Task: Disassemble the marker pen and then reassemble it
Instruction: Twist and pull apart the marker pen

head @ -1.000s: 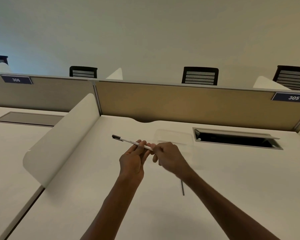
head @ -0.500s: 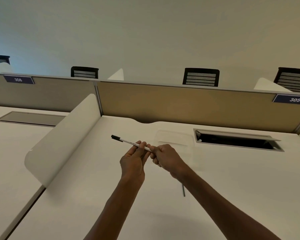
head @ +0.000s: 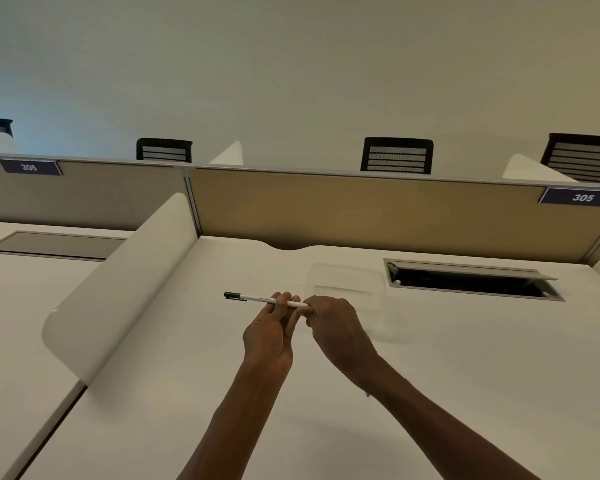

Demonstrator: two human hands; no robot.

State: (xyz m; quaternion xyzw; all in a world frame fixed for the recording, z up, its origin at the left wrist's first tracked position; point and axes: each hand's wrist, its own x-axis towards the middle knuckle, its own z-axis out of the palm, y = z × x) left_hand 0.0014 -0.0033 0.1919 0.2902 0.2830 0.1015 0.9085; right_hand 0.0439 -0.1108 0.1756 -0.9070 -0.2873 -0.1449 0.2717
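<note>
A pale surface (head: 430, 358) lies below. The left hand (head: 269, 332) clamps the pen (head: 257, 299) mid-barrel above it; the right hand (head: 333, 323) pinches its rear end. Best to keep the barrel steady and twist the end squarely.

A plain cream wall (head: 291, 71) fills the top, bluish at the far left. Three black mesh-backed office chairs (head: 396, 155) peek over a tan fabric divider panel (head: 361, 209) carrying blue number plates 305 (head: 582, 197) and 306 (head: 29, 167). Below, the smooth white tabletop (head: 187, 375), a curved white side partition (head: 118, 292), and an open grey-framed cable hatch (head: 471, 280) at right.
</note>
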